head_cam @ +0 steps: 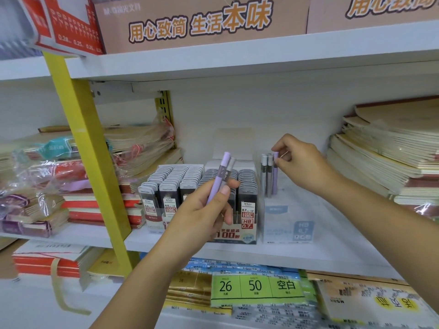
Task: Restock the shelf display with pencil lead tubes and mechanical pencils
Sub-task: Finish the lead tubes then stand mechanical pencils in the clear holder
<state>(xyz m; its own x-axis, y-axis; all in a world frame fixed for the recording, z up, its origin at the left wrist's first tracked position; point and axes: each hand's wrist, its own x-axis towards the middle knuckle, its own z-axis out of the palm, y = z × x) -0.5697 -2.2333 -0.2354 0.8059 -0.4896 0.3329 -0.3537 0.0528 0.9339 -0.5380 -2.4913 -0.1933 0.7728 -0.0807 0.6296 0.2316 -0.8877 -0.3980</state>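
My left hand [202, 218] grips two mechanical pencils, a purple pencil [218, 176] and a grey pencil [227, 173], upright in front of the lead display. My right hand [300, 166] pinches the top of a purple pencil [275, 175] that stands in a clear display box [288, 224] beside two grey pencils [266, 174]. Left of that box, a display carton [234, 235] holds rows of dark lead tubes [174, 184], marked 0.5 and 0.7 HB.
The white shelf [273, 255] carries stacked notebooks at the right [384, 157] and bagged notebooks at the left [45, 186]. A yellow upright [88, 150] crosses the left side. Packs of loose-leaf paper [256, 288] lie on the shelf below. A cardboard sign box [202, 22] sits above.
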